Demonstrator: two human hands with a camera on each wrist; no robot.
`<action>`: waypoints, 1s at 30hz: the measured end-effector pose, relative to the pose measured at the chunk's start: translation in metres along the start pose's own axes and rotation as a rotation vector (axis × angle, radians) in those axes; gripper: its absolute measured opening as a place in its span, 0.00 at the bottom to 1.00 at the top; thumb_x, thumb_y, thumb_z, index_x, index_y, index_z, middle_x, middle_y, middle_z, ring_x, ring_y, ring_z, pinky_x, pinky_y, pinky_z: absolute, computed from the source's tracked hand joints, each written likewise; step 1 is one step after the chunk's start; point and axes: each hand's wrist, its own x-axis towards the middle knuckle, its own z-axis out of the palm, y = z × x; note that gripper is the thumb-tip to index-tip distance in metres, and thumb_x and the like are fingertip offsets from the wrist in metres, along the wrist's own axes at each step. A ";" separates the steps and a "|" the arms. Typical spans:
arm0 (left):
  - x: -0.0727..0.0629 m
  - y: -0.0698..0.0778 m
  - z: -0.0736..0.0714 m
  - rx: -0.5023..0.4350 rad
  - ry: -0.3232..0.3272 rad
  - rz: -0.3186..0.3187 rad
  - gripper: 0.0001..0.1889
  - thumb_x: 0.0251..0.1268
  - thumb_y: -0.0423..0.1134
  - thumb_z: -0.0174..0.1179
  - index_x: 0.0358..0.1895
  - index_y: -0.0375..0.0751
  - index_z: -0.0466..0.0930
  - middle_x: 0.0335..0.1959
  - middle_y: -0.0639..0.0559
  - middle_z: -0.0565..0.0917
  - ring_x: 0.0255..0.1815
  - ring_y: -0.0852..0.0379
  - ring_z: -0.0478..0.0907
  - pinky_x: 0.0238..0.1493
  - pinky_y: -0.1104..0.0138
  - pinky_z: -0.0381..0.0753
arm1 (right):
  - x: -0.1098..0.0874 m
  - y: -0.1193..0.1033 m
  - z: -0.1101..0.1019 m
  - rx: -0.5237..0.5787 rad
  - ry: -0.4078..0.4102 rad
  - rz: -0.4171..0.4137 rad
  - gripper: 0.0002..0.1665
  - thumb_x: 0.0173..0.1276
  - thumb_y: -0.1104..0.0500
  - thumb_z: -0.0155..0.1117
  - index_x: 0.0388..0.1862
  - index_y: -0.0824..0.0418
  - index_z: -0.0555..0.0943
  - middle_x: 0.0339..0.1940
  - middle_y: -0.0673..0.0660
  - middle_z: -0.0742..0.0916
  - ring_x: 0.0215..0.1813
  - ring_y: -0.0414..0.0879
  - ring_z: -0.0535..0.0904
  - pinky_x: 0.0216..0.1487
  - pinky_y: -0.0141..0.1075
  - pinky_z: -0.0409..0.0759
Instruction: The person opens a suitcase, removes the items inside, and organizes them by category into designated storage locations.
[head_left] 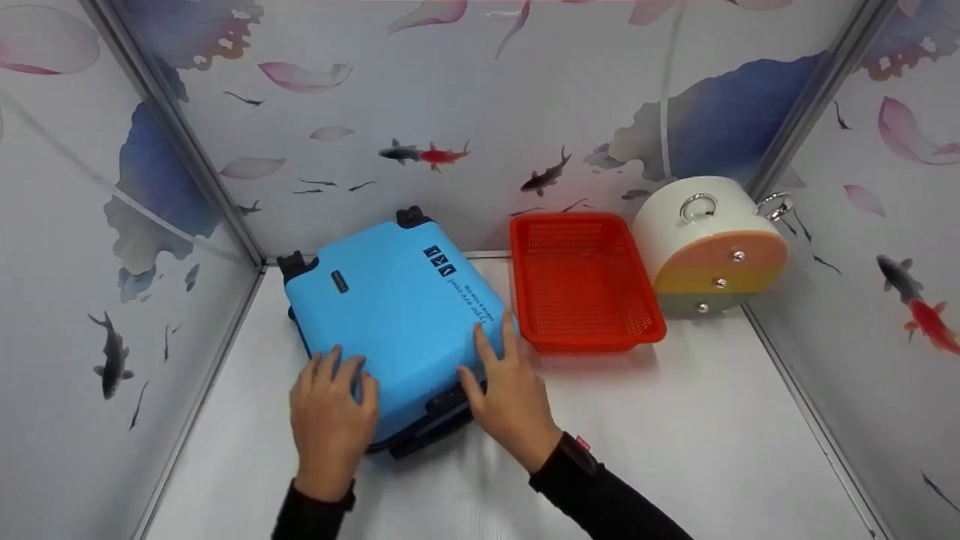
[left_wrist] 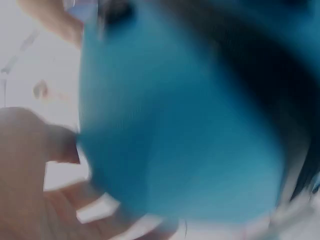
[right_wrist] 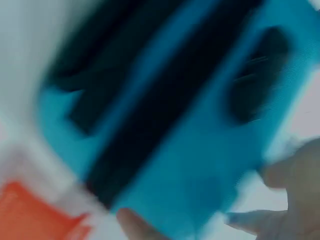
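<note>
A light blue suitcase [head_left: 397, 307] lies flat and turned at an angle on the white table, black wheels at its far end and a black handle [head_left: 442, 401] on its near side. At its near left corner is my left hand [head_left: 334, 416], fingers spread along the shell. My right hand [head_left: 514, 401] has its fingers stretched over the near right corner, thumb by the near edge. Blurred blue shell [left_wrist: 175, 125] fills most of the left wrist view beside the fingers. In the right wrist view, dark bands [right_wrist: 175, 105] cross the blue side.
Right of the suitcase stands a red plastic basket [head_left: 592, 347], close to its right corner. A white rounded box [head_left: 675, 217] with an orange, yellow and green front, small knobs and metal rings sits in the back right corner. Patterned walls [head_left: 465, 90] enclose the table.
</note>
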 end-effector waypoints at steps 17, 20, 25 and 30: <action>0.032 -0.031 0.030 -0.217 -0.240 -0.055 0.31 0.83 0.38 0.45 0.86 0.46 0.68 0.93 0.39 0.55 0.95 0.31 0.35 0.87 0.25 0.36 | -0.009 -0.005 0.031 0.096 -0.138 -0.068 0.52 0.84 0.21 0.42 0.94 0.45 0.51 0.96 0.60 0.41 0.87 0.79 0.61 0.71 0.66 0.82; 0.024 -0.011 0.037 -0.148 -0.160 -0.112 0.31 0.83 0.39 0.44 0.86 0.44 0.68 0.92 0.37 0.56 0.95 0.31 0.37 0.86 0.25 0.39 | 0.009 0.008 0.032 0.109 -0.117 -0.085 0.52 0.85 0.21 0.40 0.95 0.46 0.50 0.97 0.59 0.41 0.88 0.78 0.60 0.76 0.67 0.77; 0.021 0.012 0.041 -0.036 -0.068 -0.149 0.29 0.82 0.43 0.49 0.81 0.42 0.75 0.86 0.32 0.66 0.89 0.26 0.53 0.80 0.25 0.54 | 0.023 0.025 0.023 0.118 -0.107 -0.095 0.49 0.86 0.24 0.41 0.95 0.43 0.50 0.97 0.56 0.44 0.91 0.73 0.58 0.81 0.67 0.72; 0.065 -0.023 0.011 -0.043 -0.114 -0.131 0.28 0.84 0.52 0.57 0.76 0.40 0.80 0.79 0.32 0.74 0.77 0.28 0.67 0.72 0.31 0.66 | 0.001 0.001 0.005 0.152 -0.160 -0.136 0.48 0.86 0.26 0.47 0.94 0.40 0.48 0.97 0.56 0.40 0.94 0.71 0.49 0.83 0.66 0.69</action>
